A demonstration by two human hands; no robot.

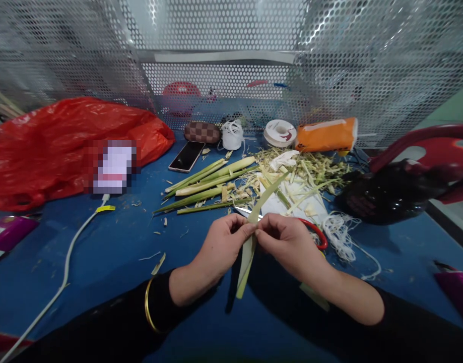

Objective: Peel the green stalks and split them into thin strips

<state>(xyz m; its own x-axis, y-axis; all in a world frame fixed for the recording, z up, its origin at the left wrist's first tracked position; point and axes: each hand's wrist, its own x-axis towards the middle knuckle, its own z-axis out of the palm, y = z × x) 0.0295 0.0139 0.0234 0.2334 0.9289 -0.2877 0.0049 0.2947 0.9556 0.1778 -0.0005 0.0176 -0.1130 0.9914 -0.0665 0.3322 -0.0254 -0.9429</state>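
Pinched pale green leaf between thumb and fingers of both left hand and right hand, with fingertips close together near its middle. Held leaf aslant above blue table, over red-handled scissors. Saw green stalks beyond left hand. Made out dark red emblem on white spool, with print too small to read. Noticed white patches on purple packet at left edge. Could not read pixelated screen of phone, plugged into white cable.

Red plastic bag at left, dark phone near checkered case, orange packet before perforated panel
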